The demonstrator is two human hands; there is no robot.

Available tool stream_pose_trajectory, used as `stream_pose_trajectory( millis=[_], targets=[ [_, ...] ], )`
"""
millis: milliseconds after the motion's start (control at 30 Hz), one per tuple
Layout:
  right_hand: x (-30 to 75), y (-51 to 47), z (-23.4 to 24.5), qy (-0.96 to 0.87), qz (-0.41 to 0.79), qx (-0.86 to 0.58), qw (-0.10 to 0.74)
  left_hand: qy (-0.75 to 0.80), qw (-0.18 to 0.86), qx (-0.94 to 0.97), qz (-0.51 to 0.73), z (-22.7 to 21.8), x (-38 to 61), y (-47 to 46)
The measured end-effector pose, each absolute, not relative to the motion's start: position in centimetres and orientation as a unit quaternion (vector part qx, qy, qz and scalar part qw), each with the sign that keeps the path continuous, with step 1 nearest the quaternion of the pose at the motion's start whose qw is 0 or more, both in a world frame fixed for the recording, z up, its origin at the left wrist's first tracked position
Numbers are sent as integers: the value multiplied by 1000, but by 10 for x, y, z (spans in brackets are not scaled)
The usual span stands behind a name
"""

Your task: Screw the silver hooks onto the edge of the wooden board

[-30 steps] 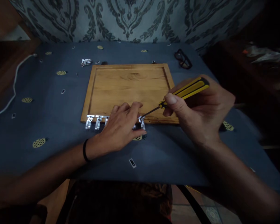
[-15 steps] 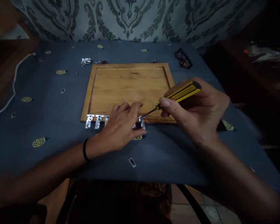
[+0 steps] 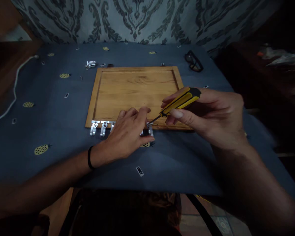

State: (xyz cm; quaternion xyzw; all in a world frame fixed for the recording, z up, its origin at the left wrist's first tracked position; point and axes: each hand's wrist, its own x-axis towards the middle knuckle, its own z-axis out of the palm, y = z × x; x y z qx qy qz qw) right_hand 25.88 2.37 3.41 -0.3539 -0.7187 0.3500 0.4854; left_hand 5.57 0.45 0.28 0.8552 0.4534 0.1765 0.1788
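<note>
A wooden board [image 3: 137, 88] with a raised frame lies flat on the table. Along its near edge runs a silver hook strip [image 3: 104, 124], its hooks hanging over the edge. My left hand [image 3: 127, 132] lies across the strip, fingers curled on top and thumb below, pressing it against the board and covering its middle. In my right hand [image 3: 211, 114] is a screwdriver [image 3: 182, 101] with a yellow and black handle, pinched between thumb and fingers. It slants down leftward, and its tip meets the strip near the rightmost hook [image 3: 150, 131]. Any screw under the tip is too small to make out.
Loose silver metal pieces [image 3: 90, 64] lie beyond the board's far left corner, with a tiny screw-like piece [image 3: 81, 77] nearer. Black-framed glasses [image 3: 193, 61] rest at the far right. A white cable [image 3: 16, 82] runs along the left of the blue tablecloth [image 3: 64, 131].
The screwdriver handle has dropped slightly and shifted left, turned in my right fingers, which have changed their hold. My left hand and the board have stayed put.
</note>
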Motion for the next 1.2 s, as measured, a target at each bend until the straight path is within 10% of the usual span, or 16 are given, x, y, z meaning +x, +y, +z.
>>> stream_pose_trajectory(
  millis=[400, 1200],
  targets=[
    [242, 19, 28, -629, 196, -385, 646, 454, 181, 854, 177, 2, 55, 4],
    [245, 19, 24, -684, 194, -421, 563, 447, 168, 860, 180, 1, 55, 5]
  ],
)
